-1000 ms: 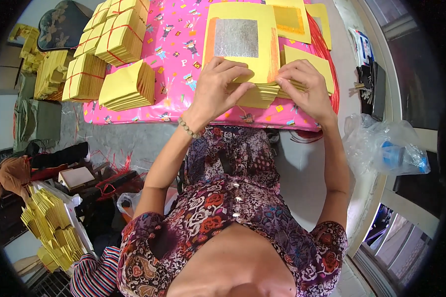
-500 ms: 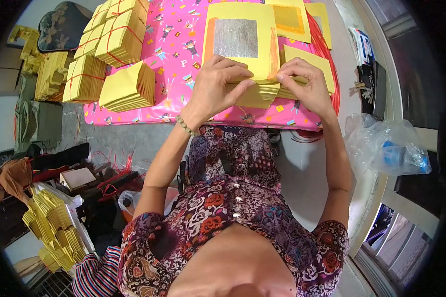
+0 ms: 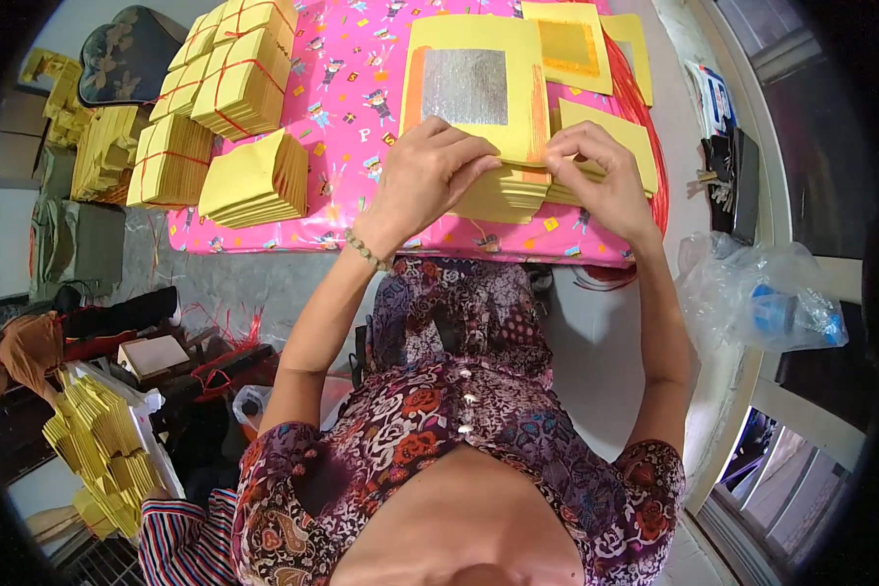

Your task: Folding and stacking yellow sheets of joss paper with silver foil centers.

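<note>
A yellow paper sheet with a silver foil square and orange edge strips [image 3: 464, 88] lies flat on a stack of folded yellow paper [image 3: 503, 202] at the table's near edge. My left hand [image 3: 430, 181] pinches the sheet's near edge around its middle, thumb below and fingers above. At the near right corner, my right hand [image 3: 601, 176] has thumb and forefinger closed on the same edge. Fingers partly hide the fold line. Beside the right hand lies another yellow paper pile [image 3: 620, 137]. Beyond it are sheets with a gold-orange square [image 3: 568, 44].
The table wears a pink printed cover [image 3: 332, 220]. At its left stand yellow bundles tied with red string [image 3: 239, 83] and a loose folded stack [image 3: 254, 186]. Red strings [image 3: 645, 107] hang along the right edge. A clear plastic bag [image 3: 762, 293] sits to the right.
My left fingers have drawn closer together over the sheet's near edge. The right hand keeps its pinch at the corner. The whole view has shifted slightly, with the table lower in the picture.
</note>
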{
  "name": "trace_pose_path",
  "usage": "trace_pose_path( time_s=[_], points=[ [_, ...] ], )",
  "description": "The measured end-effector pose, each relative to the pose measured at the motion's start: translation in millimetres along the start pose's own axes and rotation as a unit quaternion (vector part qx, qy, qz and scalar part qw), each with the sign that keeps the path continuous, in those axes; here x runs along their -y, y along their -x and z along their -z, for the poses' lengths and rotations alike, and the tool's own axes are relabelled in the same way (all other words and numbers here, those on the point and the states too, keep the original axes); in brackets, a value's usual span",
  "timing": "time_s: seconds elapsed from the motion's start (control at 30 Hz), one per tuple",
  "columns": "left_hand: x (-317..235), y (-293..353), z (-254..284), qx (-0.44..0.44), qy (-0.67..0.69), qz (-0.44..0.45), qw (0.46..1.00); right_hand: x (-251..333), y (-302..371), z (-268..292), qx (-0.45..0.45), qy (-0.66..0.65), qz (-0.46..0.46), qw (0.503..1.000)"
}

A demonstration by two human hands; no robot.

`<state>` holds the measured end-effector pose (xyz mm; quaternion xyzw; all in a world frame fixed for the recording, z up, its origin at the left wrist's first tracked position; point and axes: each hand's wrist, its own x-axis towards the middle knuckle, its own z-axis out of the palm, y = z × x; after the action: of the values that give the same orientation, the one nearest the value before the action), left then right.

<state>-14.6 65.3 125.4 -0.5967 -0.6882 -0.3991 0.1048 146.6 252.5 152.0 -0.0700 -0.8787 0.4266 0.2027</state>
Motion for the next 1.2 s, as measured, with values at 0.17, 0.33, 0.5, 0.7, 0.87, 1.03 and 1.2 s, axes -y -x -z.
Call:
trace_pose_path(
  time_s=[0.17, 0.33, 0.5, 0.7, 0.87, 1.03, 1.2],
  points=[
    [4.8, -6.6, 3.5, 0.007, -0.038, -0.027, 0.999, 8.0, -8.7, -3.9, -0.056, 0.176, 0.158, 0.97],
    [2.5, -18.1, 9.4, 0.013, -0.068, -0.041, 0.997, -9.6, -21.6, -4.9, -0.054, 0.219, 0.203, 0.953],
    [-4.3, -26.4, 17.0, -0.123, -0.137, -0.102, 0.978, -5.4, -51.4, -0.8, -0.076, 0.143, 0.097, 0.982],
    [9.0, -34.9, 8.6, -0.044, -0.13, -0.068, 0.988, -30.7, -111.2, 7.9, -0.089, 0.045, -0.026, 0.995],
    [25.3, -49.7, -1.7, 0.041, -0.178, -0.012, 0.983, -68.1, -151.1, 7.0, -0.085, 0.027, -0.051, 0.995],
    [52.7, -54.5, -18.1, 0.085, -0.195, -0.005, 0.977, -76.4, -165.7, 4.5, -0.067, 0.097, -0.092, 0.989],
    [58.5, -57.1, -20.3, 0.088, -0.182, 0.008, 0.979, -72.5, -176.5, 0.4, -0.155, 0.251, -0.003, 0.956]
  ],
)
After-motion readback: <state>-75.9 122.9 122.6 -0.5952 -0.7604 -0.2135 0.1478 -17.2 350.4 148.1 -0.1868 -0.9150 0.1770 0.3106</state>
